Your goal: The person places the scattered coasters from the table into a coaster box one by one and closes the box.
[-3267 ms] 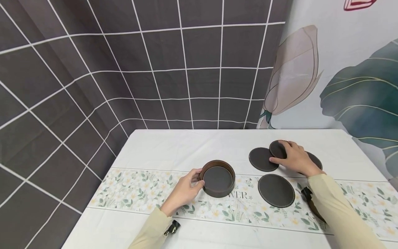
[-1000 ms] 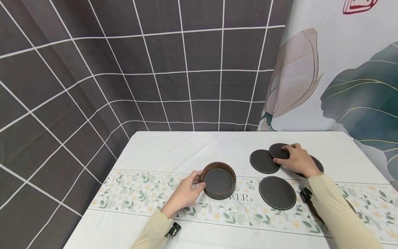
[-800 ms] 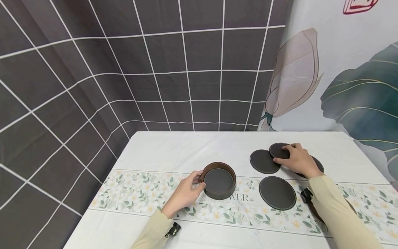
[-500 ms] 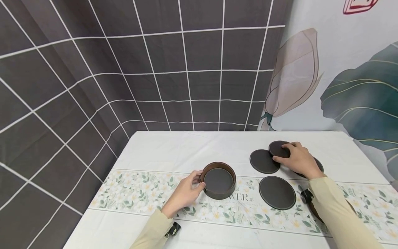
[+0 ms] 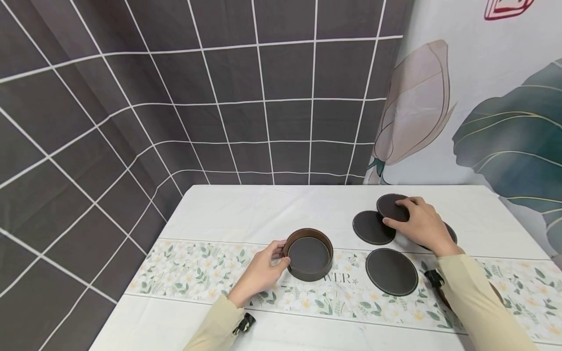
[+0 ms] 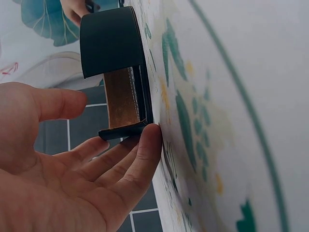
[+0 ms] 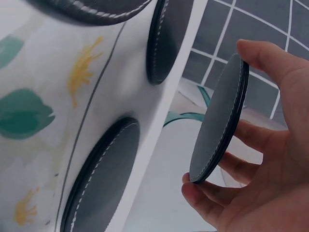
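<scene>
My left hand (image 5: 259, 270) holds the left side of a round coaster holder (image 5: 311, 277) with dark outer walls and a brown inside. In the left wrist view its fingers meet the wall end and base of the holder (image 6: 111, 43), beside a side opening. A dark disc shows inside. My right hand (image 5: 421, 224) pinches a round black stitched coaster (image 5: 391, 207) by its edge, thumb on one side, fingers on the other. In the right wrist view this coaster (image 7: 217, 121) is tilted and clear of the table.
Black coasters lie flat nearby: a back one (image 5: 373, 227), a front one (image 5: 391, 272) and one partly under my right hand (image 5: 450, 231). A brown-edged thing (image 5: 445, 297) is mostly hidden below my right forearm. A white flowered cloth (image 5: 184, 273) covers the table; dark gridded fabric (image 5: 281, 117) hangs behind.
My right hand has raised the coaster off the table, moving it slightly back and left, and its tilt has grown. My left hand and the holder stay in place.
</scene>
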`<action>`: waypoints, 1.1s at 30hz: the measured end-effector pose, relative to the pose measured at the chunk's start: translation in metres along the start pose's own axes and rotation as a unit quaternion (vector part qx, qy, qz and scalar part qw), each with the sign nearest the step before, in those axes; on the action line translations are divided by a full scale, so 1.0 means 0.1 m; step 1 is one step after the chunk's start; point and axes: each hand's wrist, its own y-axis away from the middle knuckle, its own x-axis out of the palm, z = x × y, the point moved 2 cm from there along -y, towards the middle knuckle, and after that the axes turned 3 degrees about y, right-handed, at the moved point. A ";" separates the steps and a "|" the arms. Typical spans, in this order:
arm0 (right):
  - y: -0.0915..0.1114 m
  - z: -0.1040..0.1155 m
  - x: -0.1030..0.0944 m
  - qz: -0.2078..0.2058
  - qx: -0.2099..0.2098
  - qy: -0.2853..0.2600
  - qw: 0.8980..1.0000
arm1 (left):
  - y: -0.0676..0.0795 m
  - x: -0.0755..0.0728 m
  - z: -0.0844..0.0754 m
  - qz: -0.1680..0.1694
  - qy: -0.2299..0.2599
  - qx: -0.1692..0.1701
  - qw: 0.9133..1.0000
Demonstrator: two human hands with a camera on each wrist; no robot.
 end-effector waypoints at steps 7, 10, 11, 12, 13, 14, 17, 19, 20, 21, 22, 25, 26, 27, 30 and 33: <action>0.05 0.12 -0.03 -0.015 -0.011 -0.003 1.000 | 0.01 0.00 -0.02 0.000 -0.001 0.007 1.000; 0.08 0.17 -0.05 -0.028 -0.020 -0.003 0.999 | 0.02 0.00 -0.02 0.000 -0.002 0.008 1.000; 0.09 0.19 -0.05 -0.032 -0.023 -0.003 0.999 | 0.02 0.00 -0.02 0.000 -0.002 0.009 1.000; 0.09 0.21 -0.06 -0.035 -0.026 -0.004 0.999 | 0.02 0.00 -0.02 0.000 -0.002 0.009 1.000; 0.10 0.22 -0.06 -0.038 -0.029 -0.004 0.999 | 0.02 0.00 -0.02 0.001 -0.002 0.010 1.000; 0.10 0.24 -0.07 -0.041 -0.030 -0.005 0.999 | 0.02 0.00 -0.02 0.000 -0.002 0.009 1.000; 0.12 0.28 -0.08 -0.045 -0.034 -0.009 0.998 | 0.02 0.00 -0.01 0.001 -0.002 0.010 1.000; 0.13 0.30 -0.09 -0.048 -0.035 -0.010 0.998 | 0.01 0.00 -0.01 0.001 -0.002 0.007 1.000; 0.13 0.32 -0.09 -0.050 -0.037 -0.010 0.998 | 0.01 0.00 -0.01 0.001 -0.002 0.006 1.000; 0.14 0.33 -0.09 -0.053 -0.040 -0.011 0.998 | 0.01 0.00 -0.01 0.001 -0.002 0.006 1.000; 0.15 0.34 -0.10 -0.055 -0.043 -0.010 0.998 | 0.01 0.00 -0.01 0.001 -0.002 0.005 1.000; 0.18 0.39 -0.10 -0.063 -0.054 -0.007 0.996 | 0.00 0.00 0.00 -0.001 -0.001 0.003 1.000; 0.19 0.41 -0.10 -0.067 -0.059 -0.005 0.996 | 0.00 0.00 0.00 -0.001 0.000 0.004 1.000; 0.20 0.43 -0.10 -0.071 -0.064 -0.002 0.995 | 0.00 0.00 0.00 -0.001 0.000 0.004 1.000; 0.23 0.50 -0.10 -0.078 -0.078 0.002 0.994 | 0.00 0.00 0.01 0.000 0.002 0.004 1.000; 0.25 0.56 -0.10 -0.083 -0.088 0.002 0.993 | 0.00 0.00 0.02 0.002 0.004 0.004 1.000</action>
